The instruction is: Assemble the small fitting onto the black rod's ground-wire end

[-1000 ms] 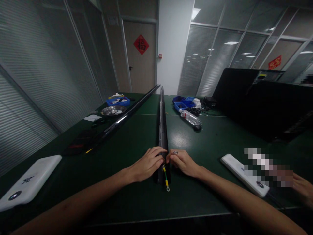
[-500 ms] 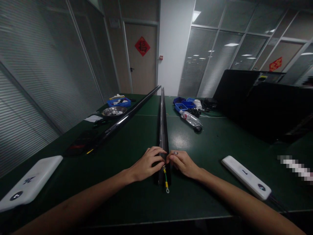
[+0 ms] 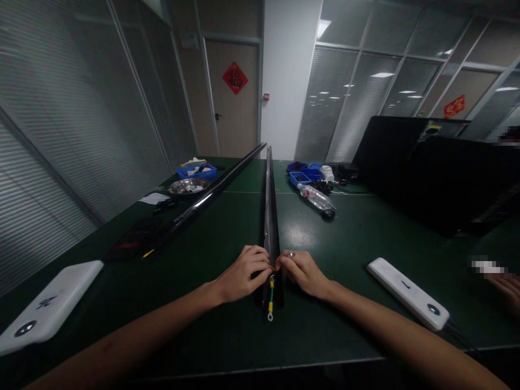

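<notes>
A long black channel-shaped rail point(image 3: 268, 206) runs away from me down the middle of the green table. Over its near end, my left hand point(image 3: 248, 275) is closed, thumb and fingertips pinched at the upper end of a short green-and-yellow grounding wire point(image 3: 271, 295). The wire's lower ring terminal hangs toward me along the rail. From the right, my right hand point(image 3: 304, 273) is closed, its curled fingertips meeting the left ones at the rail. Whatever lies between the right fingertips is hidden. A ring shows on one right finger.
A second black rail point(image 3: 207, 200) lies slanted on the left, near a metal bowl point(image 3: 189, 187) and blue tray point(image 3: 197, 171). White devices point(image 3: 52, 303) flank my arms. Back right hold blue bins point(image 3: 300, 178) and a plastic bottle point(image 3: 319, 200). Another person's hand point(image 3: 507, 290) is at far right.
The wire's lower ring terminal has swung slightly left. My fingertips have drawn closer together over the rail. Another person's hand has come into view at the right edge.
</notes>
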Motion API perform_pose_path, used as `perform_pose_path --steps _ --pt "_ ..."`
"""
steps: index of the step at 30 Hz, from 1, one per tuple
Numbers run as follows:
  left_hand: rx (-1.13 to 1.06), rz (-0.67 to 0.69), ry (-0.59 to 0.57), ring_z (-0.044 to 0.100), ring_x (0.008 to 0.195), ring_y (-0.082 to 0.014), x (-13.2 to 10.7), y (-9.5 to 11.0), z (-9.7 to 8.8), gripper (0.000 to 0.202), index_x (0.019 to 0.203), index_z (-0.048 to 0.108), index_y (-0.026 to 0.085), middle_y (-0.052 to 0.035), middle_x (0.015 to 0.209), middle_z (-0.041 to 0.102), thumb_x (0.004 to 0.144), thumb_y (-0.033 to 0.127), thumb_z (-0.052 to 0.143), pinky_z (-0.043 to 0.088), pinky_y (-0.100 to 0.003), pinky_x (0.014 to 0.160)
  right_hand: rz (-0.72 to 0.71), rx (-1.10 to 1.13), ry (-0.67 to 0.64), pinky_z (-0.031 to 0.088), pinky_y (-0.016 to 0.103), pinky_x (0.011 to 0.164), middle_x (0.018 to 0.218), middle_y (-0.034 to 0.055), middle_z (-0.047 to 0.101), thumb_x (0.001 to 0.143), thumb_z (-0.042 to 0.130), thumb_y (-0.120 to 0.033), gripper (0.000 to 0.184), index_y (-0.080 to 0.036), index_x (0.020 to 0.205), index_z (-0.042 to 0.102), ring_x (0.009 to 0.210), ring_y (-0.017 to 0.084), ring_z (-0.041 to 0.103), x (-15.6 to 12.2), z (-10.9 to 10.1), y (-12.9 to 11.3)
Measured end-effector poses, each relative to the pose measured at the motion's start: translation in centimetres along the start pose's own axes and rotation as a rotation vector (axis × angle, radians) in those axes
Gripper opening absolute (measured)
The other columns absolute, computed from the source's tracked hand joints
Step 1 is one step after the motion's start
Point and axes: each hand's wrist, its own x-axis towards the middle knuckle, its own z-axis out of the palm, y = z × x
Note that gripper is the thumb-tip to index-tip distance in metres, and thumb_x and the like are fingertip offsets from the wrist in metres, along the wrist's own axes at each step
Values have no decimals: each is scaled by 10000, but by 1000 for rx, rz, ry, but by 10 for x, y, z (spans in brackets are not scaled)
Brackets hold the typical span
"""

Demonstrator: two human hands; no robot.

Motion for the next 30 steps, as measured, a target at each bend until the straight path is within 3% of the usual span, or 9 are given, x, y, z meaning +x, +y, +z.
perform_pose_path --steps 11,24,30 --pt "7 9 -12 543 1141 -222 -1 2 -1 253 1041 700 206 -46 1024 690 1051 238 449 322 -393 1044 8 94 -85 409 203 533 701 -17 529 1075 398 -469 457 -145 901 670 534 89 495 2 -6 -1" --pt "12 -7 -20 536 1153 -222 -1 1 0 263 1034 690 199 -51 1054 679 1057 248 433 324 -398 1045 -63 -37 38 426 226 582 729 13 571 1092 358 -425 471 -146 906 690 578 110 515 -1 0 -2" --pt "13 5 -21 533 1151 -222 -1 0 1 269 1039 676 195 -59 1059 674 1066 256 416 320 -401 1044 -21 -61 76 414 224 574 704 7 572 1094 364 -402 468 -151 894 704 568 108 520 -2 -1 0"
